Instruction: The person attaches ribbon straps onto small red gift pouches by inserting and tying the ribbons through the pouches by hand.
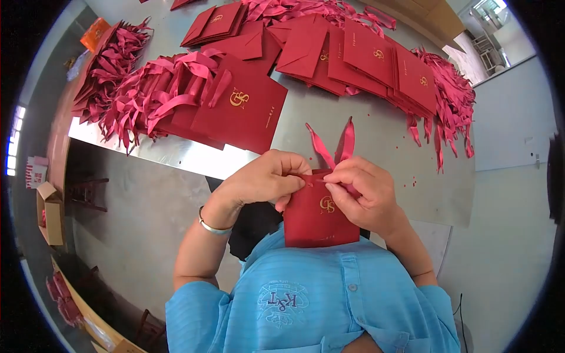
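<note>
A small red paper bag [321, 217] with a gold logo stands upright against my blue shirt. My left hand [268, 179] grips its top edge at the left, thumb outside and fingers curled at the rim. On the right, my right hand [365, 191] pinches pink ribbon at the top edge, fingertips close to my left thumb. Two ribbon ends [346, 141] stick up above the bag. Whatever lies inside the bag's mouth is hidden by my fingers.
Beyond my hands is a metal table [376, 138]. It bears red bags [250, 103] with ribbons at the left, more stacked bags [371, 59] at the centre and right, and a ribbon pile [450, 94]. An open carton [52, 215] sits far left.
</note>
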A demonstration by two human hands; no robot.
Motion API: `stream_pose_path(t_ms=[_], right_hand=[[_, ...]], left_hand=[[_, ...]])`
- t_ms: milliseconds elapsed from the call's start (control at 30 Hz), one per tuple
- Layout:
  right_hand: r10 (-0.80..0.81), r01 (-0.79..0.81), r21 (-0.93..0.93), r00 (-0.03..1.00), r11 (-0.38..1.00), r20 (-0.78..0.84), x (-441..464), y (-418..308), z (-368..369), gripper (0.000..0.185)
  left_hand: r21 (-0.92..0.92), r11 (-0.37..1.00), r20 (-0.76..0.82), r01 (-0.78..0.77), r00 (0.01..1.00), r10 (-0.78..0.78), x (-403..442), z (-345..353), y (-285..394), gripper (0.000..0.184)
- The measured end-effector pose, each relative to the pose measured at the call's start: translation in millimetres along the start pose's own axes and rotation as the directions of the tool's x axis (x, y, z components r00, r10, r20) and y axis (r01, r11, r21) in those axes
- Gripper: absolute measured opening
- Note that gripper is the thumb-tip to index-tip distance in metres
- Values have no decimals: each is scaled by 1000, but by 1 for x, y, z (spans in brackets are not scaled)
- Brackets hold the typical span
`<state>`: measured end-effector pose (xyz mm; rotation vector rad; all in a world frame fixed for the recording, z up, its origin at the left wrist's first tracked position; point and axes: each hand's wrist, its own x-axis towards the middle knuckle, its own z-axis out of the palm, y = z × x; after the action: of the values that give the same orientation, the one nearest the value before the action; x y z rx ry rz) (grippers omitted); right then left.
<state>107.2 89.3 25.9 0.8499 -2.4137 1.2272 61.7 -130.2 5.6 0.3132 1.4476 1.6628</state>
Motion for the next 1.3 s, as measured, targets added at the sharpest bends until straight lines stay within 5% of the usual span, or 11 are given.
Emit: stream_pose_path(t_ms=[467,767,1033,1300], right_hand=[[-94,102,-82,991,991,98,6,-10,7,19],[70,-55,-96,984,994,162,10,-17,7,16],[199,-58,-453,942,890,269,22,-36,15,5],[356,-203,-378,847,903,396,38,-25,15,7]], left_hand=[[171,984,-110,-51,991,71,-3,5,2,11],[178,982,-127,-63,988,87,-4,8,4,11],[247,969,-174,-31,982,76,-3,13,11,11],[244,970,-201,-12,978,62,2,10,6,11]])
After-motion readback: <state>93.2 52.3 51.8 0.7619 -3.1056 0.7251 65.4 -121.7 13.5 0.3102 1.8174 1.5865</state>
